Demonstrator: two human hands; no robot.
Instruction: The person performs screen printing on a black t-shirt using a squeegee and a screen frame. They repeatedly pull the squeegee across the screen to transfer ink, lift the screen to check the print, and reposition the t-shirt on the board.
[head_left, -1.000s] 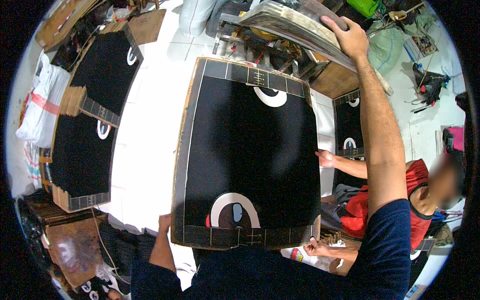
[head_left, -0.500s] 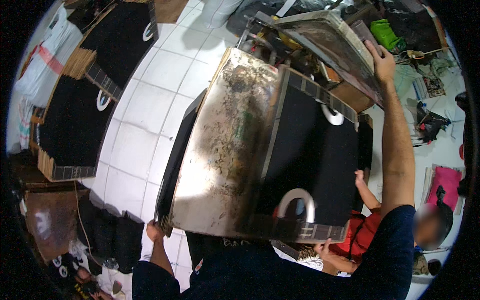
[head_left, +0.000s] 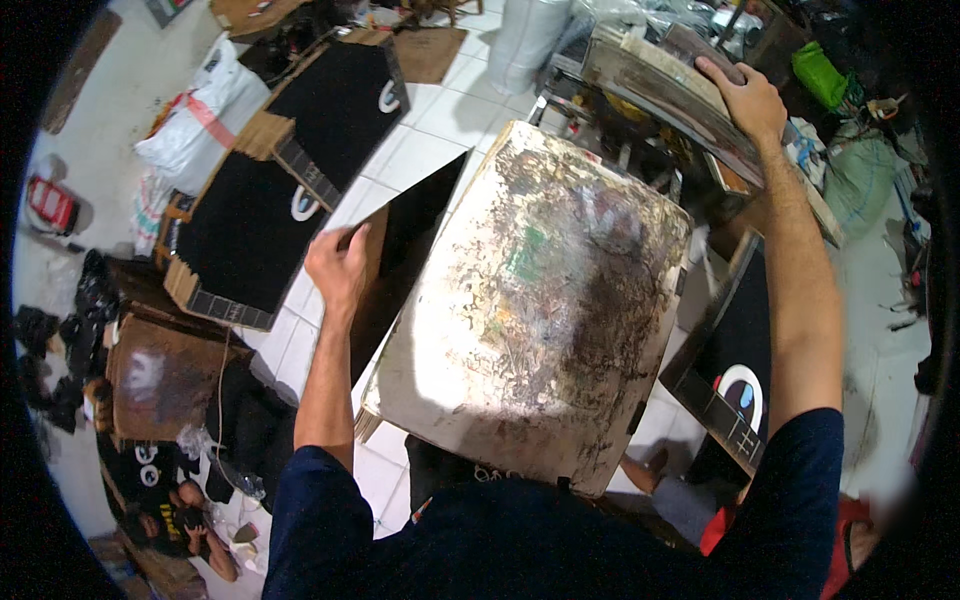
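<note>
My left hand [head_left: 336, 262] is closed on the edge of a black panel with brown backing [head_left: 410, 215], tilted along the left of a stained, peeling platen [head_left: 535, 300]. My right hand [head_left: 750, 100] grips a bar on top of a raised, worn lid or frame [head_left: 665, 95] above the platen's back right. A black panel printed with a white-ringed eye [head_left: 710, 350] is at the right of the platen, by a co-worker in red [head_left: 840, 535], mostly cut off below.
Black panels with cardboard edges [head_left: 245, 225] lie at left, beside white sacks [head_left: 190, 120] and a brown box [head_left: 155, 370]. Other people [head_left: 185, 520] are at lower left. A white roll or sack [head_left: 520, 40] stands behind, with green bags [head_left: 820, 75] and clutter at right.
The eye-printed panel has come off the platen to the right with the co-worker, exposing the stained surface. My left hand has risen from the lower edge to the left side.
</note>
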